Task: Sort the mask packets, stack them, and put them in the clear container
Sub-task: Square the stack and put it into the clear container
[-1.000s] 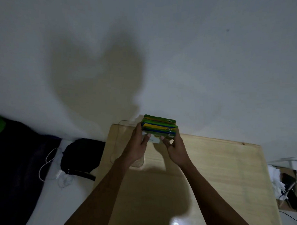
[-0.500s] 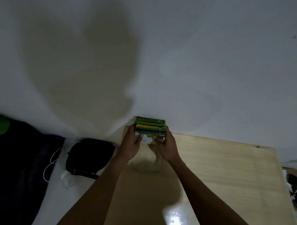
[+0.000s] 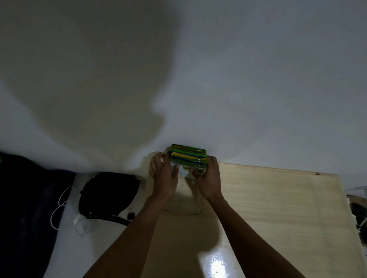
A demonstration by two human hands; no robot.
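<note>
A stack of mask packets (image 3: 188,156), green with yellow and blue stripes, is held at the far left corner of the wooden table (image 3: 274,208). My left hand (image 3: 164,177) grips its left end and my right hand (image 3: 208,177) grips its right end. Under my hands lies the clear container (image 3: 184,207), its near rim showing as a faint curved outline on the wood. The lower part of the stack is hidden by my fingers, and I cannot tell whether it touches the container.
A black bag (image 3: 109,193) with a white cable (image 3: 60,207) lies on the white surface left of the table. Dark cloth (image 3: 21,217) covers the far left. Cables and small devices (image 3: 364,220) sit beyond the table's right edge. The wall stands directly behind.
The container has shifted right and now lies directly beneath my hands. Both hands keep hold of the stack, which stays near the table's far left corner.
</note>
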